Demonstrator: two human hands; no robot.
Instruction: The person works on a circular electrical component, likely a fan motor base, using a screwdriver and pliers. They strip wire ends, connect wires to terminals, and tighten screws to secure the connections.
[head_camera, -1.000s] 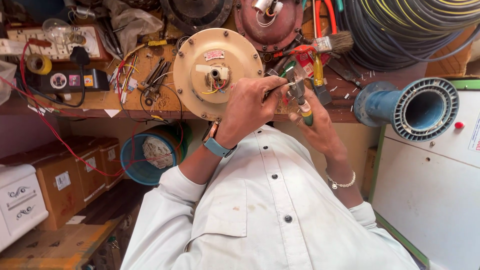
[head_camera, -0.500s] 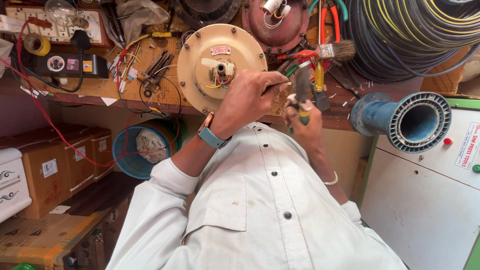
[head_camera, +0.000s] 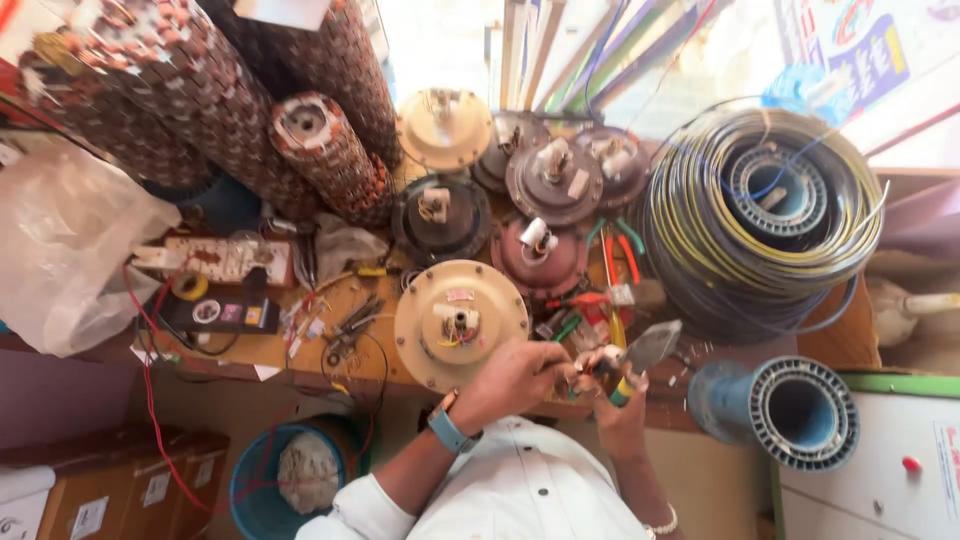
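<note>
Gripping a hand tool with a green-and-yellow handle and a flat grey blade (head_camera: 640, 358), the right hand (head_camera: 618, 400) was closed around the handle, the blade slanting up and away from the knuckles. The left hand (head_camera: 515, 375), with a blue wristband, met it from the other side; its fingers were curled and pinched something small against the tool, too hidden to name. Just beyond the left hand's fingers, touching or nearly touching them, lay the cream ceiling-fan motor housing (head_camera: 455, 322) with coloured wires at its hub. Farther beyond both hands sat a reddish-brown motor housing (head_camera: 540, 262). Off past the right hand lay a large coil of wire (head_camera: 760, 220) and, nearer, a blue ribbed pipe (head_camera: 780, 410).
</note>
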